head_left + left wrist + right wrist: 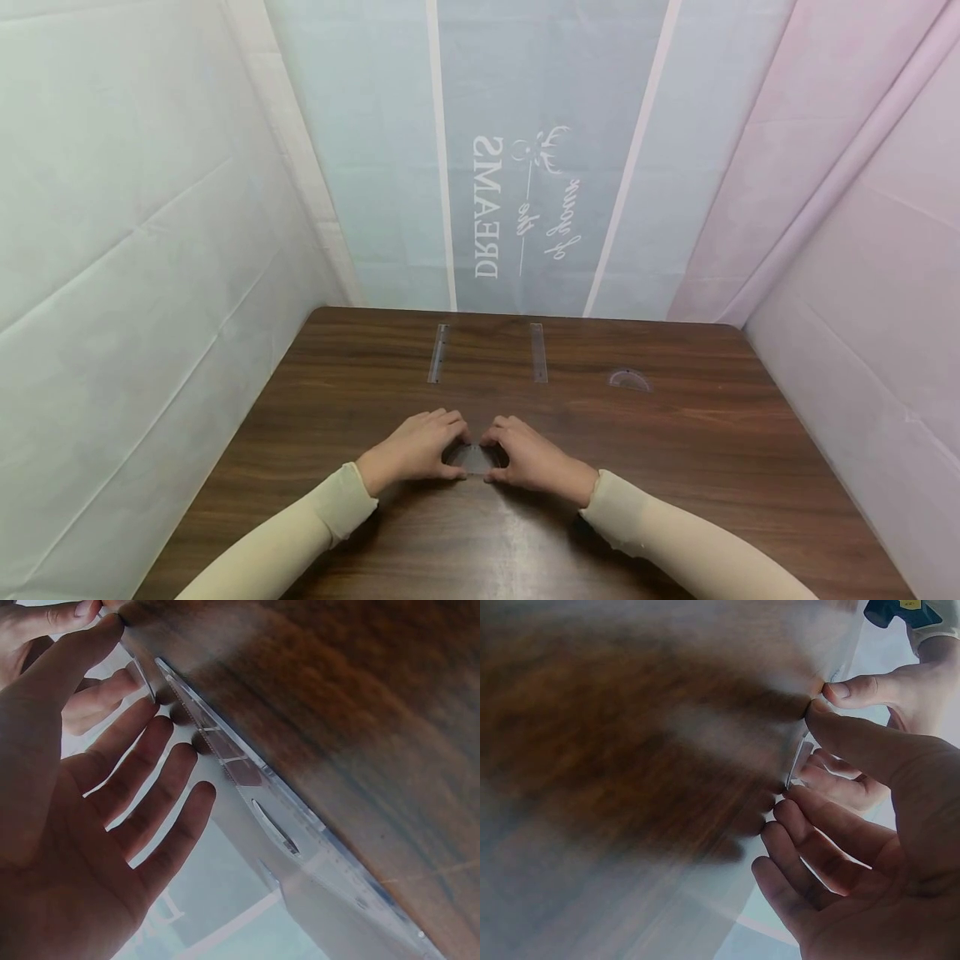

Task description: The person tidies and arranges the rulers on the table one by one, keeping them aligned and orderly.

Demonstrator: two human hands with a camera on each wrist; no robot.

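My left hand (pixel 420 446) and right hand (pixel 536 457) face each other over the near middle of the table, thumbs toward me and fingers on the far side. Between them they grip a small clear plastic plate (pixel 476 461) by its two ends. Its near edge runs straight; the fingers hide its ends. In the left wrist view, the plate's thin edge (pixel 139 671) shows between thumb and fingertips. From the right wrist, the fingers (pixel 832 862) are slightly bent, with the index tip and thumb at the plate's edge.
Beyond my hands, two clear rulers (pixel 438 354) (pixel 539 353) lie lengthwise on the wooden table (pixel 675 467). A clear protractor (pixel 629 380) lies farther right. Pale cloth walls (pixel 150 208) stand at the sides and a printed cloth (pixel 390 167) at the back.
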